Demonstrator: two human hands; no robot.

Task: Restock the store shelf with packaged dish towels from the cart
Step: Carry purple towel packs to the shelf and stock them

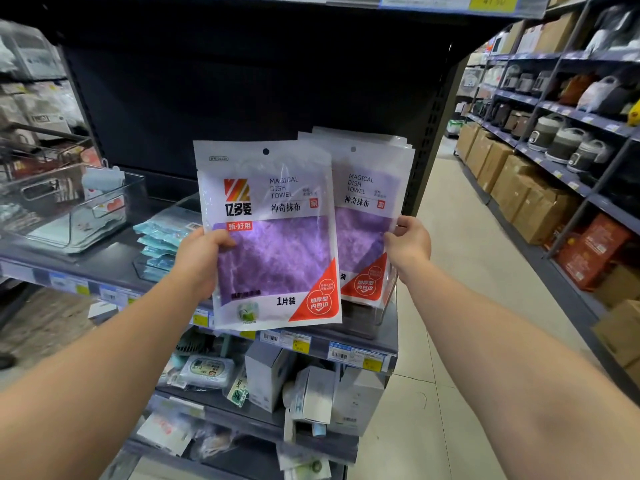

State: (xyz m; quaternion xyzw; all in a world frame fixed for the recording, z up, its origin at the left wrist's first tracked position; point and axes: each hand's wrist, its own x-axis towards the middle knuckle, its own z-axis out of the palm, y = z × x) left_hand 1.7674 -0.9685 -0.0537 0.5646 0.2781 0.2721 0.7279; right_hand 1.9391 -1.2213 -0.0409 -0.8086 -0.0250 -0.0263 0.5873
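Your left hand (202, 259) pinches 1 purple dish towel pack (273, 237) in the middle of the frame, and your right hand (408, 242) grips the edge of the stack of packs (372, 216) standing just behind it in a clear bin (367, 317). So some packs are on the shelf (104, 268) and this 1 is not in yet; I cannot see the cart. At far left, a clear tub (69, 209) holds small things I cannot make out.

This is a shop, a self-service store aisle. A dark metal shelf (114, 268) runs across the view, its front edge lined with price labels (298, 342) carrying barcodes and yellow tags. On that shelf stand sealed retail packs printed "MAGICAL DISH TOWEL" (372, 216), each with a hanging hole at the top. Below the shelf, boxed goods (266, 372) crowd a lower tier. To the right of the shelf a tiled aisle floor (460, 271) leads past racks of rice cookers (568, 147) and stacked cardboard cartons (512, 181).
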